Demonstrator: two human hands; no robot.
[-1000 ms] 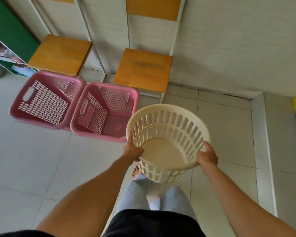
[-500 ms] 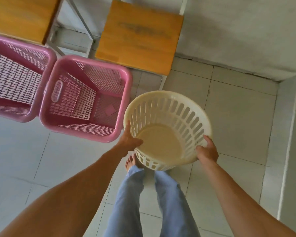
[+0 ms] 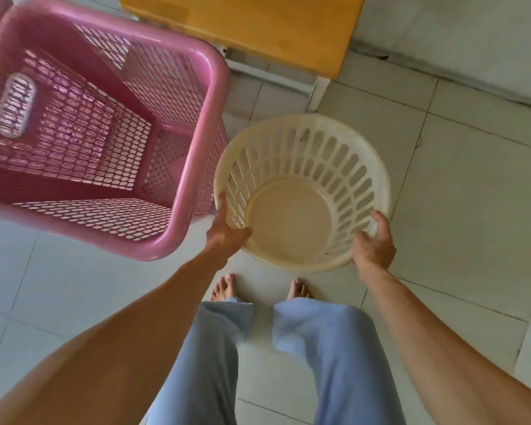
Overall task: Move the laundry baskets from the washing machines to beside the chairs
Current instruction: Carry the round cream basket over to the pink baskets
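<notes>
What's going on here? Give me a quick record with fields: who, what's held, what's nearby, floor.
who: a person, seen from above, barefoot
held item: round cream basket, empty
left hand: grips the near-left rim
right hand: grips the near-right rim
nearby: pink basket, empty, just left of the cream one
chair: wooden seat behind both baskets
floor: pale tiles

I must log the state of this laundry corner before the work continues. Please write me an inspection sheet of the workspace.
Surface: pale tiled floor, dark grout lines.
Job's things: round cream slotted plastic basket, empty, held; square pink mesh plastic basket to its left, empty; orange wooden chair seat behind both.
Clutter: nothing seen.
Grips: left hand and right hand each grip the cream basket's near rim.
Cables: nothing seen.
Surroundings: bare feet, light blue trousers, white chair frame.
</notes>
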